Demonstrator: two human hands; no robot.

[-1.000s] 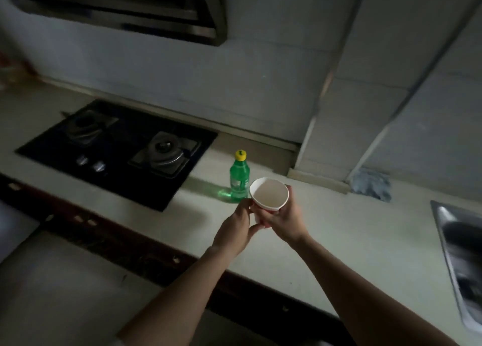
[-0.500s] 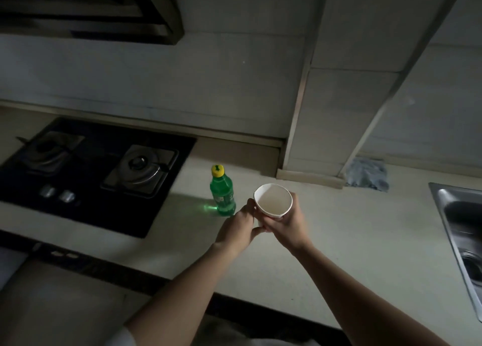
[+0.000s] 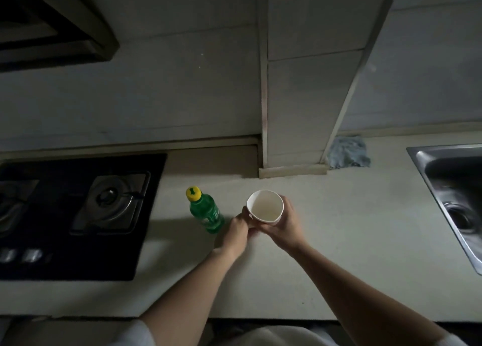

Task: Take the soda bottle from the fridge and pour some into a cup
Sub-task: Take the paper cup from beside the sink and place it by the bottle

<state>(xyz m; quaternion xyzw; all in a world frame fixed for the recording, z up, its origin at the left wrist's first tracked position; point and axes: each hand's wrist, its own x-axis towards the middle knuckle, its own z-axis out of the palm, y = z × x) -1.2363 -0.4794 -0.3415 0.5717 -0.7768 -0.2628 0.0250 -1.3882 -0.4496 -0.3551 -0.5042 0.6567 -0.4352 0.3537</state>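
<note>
A small green soda bottle (image 3: 206,212) with a yellow cap stands upright on the pale countertop (image 3: 339,241), capped. Just to its right I hold a white paper cup (image 3: 265,206), open side up and with nothing visible inside. My right hand (image 3: 284,224) wraps the cup's right side and bottom. My left hand (image 3: 236,232) grips the cup's left side at its base, its knuckles close to the bottle without holding it. Whether the cup rests on the counter or hovers over it I cannot tell.
A black two-burner gas hob (image 3: 78,210) fills the counter's left. A steel sink (image 3: 453,197) is set in at the right edge. A crumpled blue cloth (image 3: 348,152) lies by the tiled column (image 3: 307,98). A range hood (image 3: 52,25) hangs at upper left.
My view has swung to face the counter squarely and from closer in. Both hands still hold the cup beside the bottle, a little lower than before.
</note>
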